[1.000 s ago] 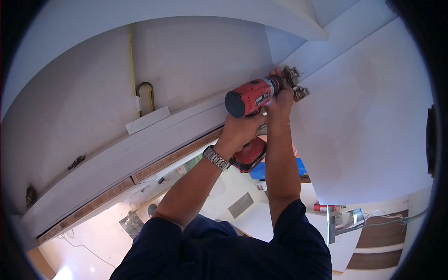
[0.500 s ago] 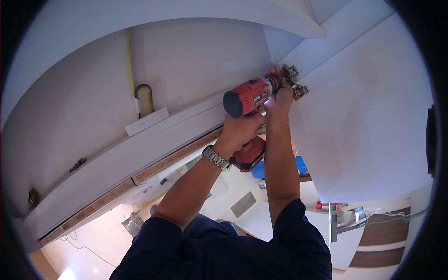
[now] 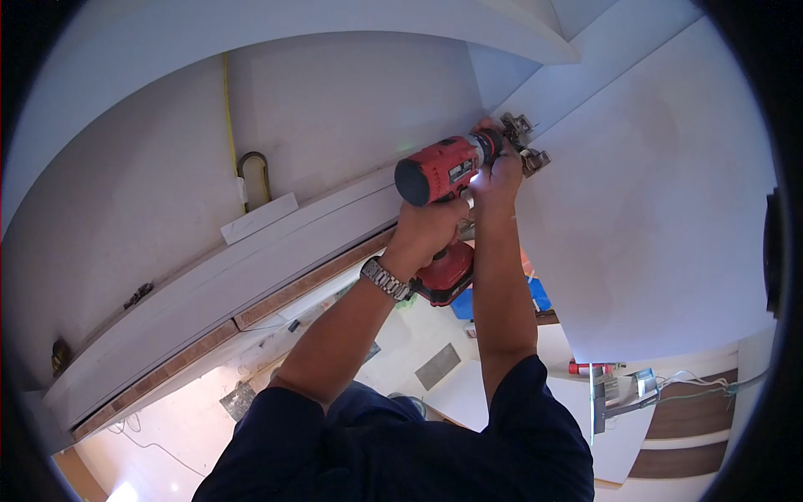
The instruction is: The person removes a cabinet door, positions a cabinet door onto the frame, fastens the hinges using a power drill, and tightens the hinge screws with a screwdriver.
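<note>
— What does the head view show at the grip?

— A worker in a dark shirt (image 3: 376,464) steadies a red cordless drill (image 3: 441,171). The left hand (image 3: 427,234), a metal-banded watch (image 3: 386,279) at its wrist, is wrapped firmly round the tool beneath its body, with the battery pack (image 3: 445,276) just below that grip.

— And the right hand (image 3: 500,179)?

— Up at the tool's nose, just beyond the left-hand grip. The chuck (image 3: 488,144) partly hides its fingers; whether they are clamped on a bit, a screw or the metalwork, one cannot tell.

— Where is the hinge (image 3: 535,161)?

— Just past the right-hand fingers and the chuck, at the edge of a white panel (image 3: 644,217) that spreads to the right of the grip.

— How far along is the work?

— Partway, by the look of it. The hinge appears set in position and the drill lined up with it. Fingers and chuck conceal any screw, so the fastening cannot be called done; with both hands at the spot, it looks unfinished.

— Anything else nearby?

— Well left of the grip, a small white block (image 3: 261,219) rests on a ledge (image 3: 209,272), a yellow strip (image 3: 227,117) running above it.
</note>
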The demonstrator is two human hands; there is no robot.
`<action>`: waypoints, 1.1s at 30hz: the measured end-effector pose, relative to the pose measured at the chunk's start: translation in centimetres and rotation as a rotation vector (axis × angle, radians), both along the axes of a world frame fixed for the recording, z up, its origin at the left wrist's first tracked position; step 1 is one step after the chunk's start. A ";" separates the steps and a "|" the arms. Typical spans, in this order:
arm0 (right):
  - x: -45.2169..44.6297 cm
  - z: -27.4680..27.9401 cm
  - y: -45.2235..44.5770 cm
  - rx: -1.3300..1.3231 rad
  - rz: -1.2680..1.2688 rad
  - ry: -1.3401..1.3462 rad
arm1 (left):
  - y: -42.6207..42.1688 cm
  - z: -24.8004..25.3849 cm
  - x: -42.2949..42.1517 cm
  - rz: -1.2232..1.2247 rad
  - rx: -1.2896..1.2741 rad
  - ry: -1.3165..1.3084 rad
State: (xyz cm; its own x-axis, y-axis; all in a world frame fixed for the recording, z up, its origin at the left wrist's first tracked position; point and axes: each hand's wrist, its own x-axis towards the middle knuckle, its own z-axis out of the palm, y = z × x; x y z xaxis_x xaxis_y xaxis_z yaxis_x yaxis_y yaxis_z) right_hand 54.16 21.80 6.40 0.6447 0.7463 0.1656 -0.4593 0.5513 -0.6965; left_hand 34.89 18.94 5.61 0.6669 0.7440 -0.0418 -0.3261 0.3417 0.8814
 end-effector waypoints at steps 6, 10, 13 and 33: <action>-2.8 1.5 -2.2 -0.080 -0.036 0.092 | -0.3 0.7 0.1 0.009 -0.066 -0.011; -2.1 0.4 -5.9 -0.278 -0.027 -0.124 | -0.6 0.5 0.6 0.042 -0.061 -0.043; -3.4 1.6 -8.4 -0.272 0.000 0.054 | -0.4 0.6 0.3 0.024 -0.073 -0.039; -4.1 2.3 -15.0 -0.329 -0.137 -0.101 | -0.1 0.7 0.2 -0.004 -0.105 -0.062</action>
State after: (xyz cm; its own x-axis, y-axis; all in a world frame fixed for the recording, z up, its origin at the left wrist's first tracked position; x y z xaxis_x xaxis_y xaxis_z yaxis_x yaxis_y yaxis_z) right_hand 50.09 6.80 8.71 0.7353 0.6777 -0.0010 -0.3168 0.3424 -0.8845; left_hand 35.05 18.87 6.27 0.6737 0.7348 -0.0785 -0.3768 0.4330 0.8189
